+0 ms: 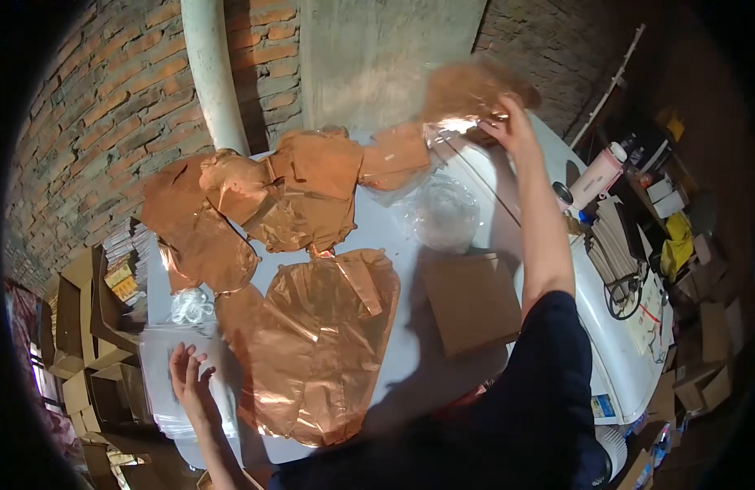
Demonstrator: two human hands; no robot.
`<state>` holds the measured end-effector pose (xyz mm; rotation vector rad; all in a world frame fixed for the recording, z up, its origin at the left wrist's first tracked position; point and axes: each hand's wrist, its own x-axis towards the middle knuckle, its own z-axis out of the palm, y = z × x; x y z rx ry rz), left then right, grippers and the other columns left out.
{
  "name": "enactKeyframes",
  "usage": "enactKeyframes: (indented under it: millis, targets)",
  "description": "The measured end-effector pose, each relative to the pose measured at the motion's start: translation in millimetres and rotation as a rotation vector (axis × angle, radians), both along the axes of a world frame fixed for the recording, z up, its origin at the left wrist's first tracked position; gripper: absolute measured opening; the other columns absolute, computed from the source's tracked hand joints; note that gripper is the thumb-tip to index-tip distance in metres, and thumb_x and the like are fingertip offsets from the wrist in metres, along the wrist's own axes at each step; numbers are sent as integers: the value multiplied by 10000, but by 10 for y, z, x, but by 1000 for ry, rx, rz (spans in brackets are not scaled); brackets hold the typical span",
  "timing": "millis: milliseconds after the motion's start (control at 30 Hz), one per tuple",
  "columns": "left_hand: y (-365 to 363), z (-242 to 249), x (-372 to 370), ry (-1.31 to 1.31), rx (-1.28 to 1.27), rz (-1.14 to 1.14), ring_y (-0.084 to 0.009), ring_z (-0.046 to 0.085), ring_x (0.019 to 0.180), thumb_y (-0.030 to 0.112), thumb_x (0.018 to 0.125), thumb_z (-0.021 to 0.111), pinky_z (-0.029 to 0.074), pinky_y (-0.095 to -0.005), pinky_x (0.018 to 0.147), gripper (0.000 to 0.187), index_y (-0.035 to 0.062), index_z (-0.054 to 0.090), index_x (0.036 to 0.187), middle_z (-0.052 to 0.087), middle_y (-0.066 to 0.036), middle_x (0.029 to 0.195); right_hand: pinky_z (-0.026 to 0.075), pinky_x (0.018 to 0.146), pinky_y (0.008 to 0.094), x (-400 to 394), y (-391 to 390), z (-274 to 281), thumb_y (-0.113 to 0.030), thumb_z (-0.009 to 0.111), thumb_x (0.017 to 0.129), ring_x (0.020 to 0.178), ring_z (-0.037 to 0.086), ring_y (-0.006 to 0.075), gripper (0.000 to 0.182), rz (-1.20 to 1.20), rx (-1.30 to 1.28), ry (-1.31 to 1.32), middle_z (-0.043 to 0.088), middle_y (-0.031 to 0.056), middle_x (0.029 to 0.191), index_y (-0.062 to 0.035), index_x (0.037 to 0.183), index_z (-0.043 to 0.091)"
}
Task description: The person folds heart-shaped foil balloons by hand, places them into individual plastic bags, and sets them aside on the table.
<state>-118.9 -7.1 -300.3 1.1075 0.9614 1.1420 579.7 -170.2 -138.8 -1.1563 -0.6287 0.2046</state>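
Note:
My right hand (512, 126) is raised at the far right of the table, its fingers closed on a copper-coloured foil balloon (475, 94) that is flat and smeared by motion. Over a stack of clear plastic bags (157, 351) at the near left hovers my left hand (191, 377), fingers apart and holding nothing. A large flat foil balloon (320, 343) lies in front of me, creased and shiny. More copper foil balloons (312, 184) overlap along the back of the table. Beside the bag stack sits a bundle of white ribbon (191, 306).
A brown cardboard box (471, 302) and a crumpled clear plastic bag (444, 214) rest on the white table (402, 318). Open cartons (87, 327) stand at the left. To the right are a pink bottle (598, 175) and a white surface (614, 359). A pipe (210, 73) runs down the brick wall.

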Motion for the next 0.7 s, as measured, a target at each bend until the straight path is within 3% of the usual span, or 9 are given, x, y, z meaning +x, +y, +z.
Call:
enactKeyframes:
  millis: [33,67,100,200,300,400,467,567,700]
  targets:
    - [-13,-8,-5,-2,-7,1,-144,559,1014,185,918,612,447,-337,830,433,77,485,1317,525,-70,1248,542,708,449,13,-141,60,-201,682,852,790,595,253,291,-2,5,364,585,113,1041,-80,1090,564]
    - [-20,-20,-12,-6,-11,7,-145,559,1014,185,916,614,447,-338,832,434,76,485,1315,523,-72,1251,543,669,423,108,-226,-25,-202,684,852,782,595,270,313,-123,-75,414,579,132,1056,-62,1104,563]
    - [-33,-33,-34,-7,-17,15,-146,559,1015,185,915,617,446,-339,833,435,75,485,1314,522,-73,1253,544,631,397,165,-254,-154,-203,687,852,775,595,286,335,-242,-158,463,573,151,1071,-44,1119,562]
    - [-9,-64,-32,12,-49,23,-148,561,1014,184,910,621,445,-342,837,421,71,496,1296,513,-82,1255,530,582,333,76,-234,-518,-184,683,848,801,599,240,429,-332,-182,293,588,133,1050,-26,1209,515]
    - [20,-62,31,19,-60,-3,-148,565,1008,176,910,618,450,-339,837,377,67,526,1259,520,-79,1239,510,554,297,-294,140,-597,-165,675,843,802,588,175,397,-517,-343,-35,604,95,978,-12,1187,551]
    - [0,11,146,25,-40,-26,-147,567,1006,170,912,614,455,-330,831,345,59,542,1230,532,-76,1224,496,587,271,-513,525,-750,-78,612,840,719,584,110,220,-221,-477,-375,657,46,865,-48,1052,660]
    - [-37,49,174,33,-32,-29,-145,569,1005,165,914,611,460,-322,822,324,52,549,1212,542,-73,1210,528,657,338,-507,864,-949,-109,651,812,788,655,183,230,-203,-620,-845,686,94,903,-40,1030,670]
    - [-42,15,110,66,-13,-48,-124,584,982,173,932,606,460,-303,786,264,81,562,1176,571,-38,1190,539,743,408,-935,1300,-1009,-134,676,782,898,681,282,248,-326,-969,-1175,693,152,929,-40,1012,680]
    - [-32,24,-12,114,-41,7,-135,574,979,159,924,598,471,-311,798,261,42,572,1155,564,-44,1134,538,759,423,-1080,1468,-1234,-139,665,784,920,673,311,234,-238,-1173,-1334,690,169,942,-45,997,689]
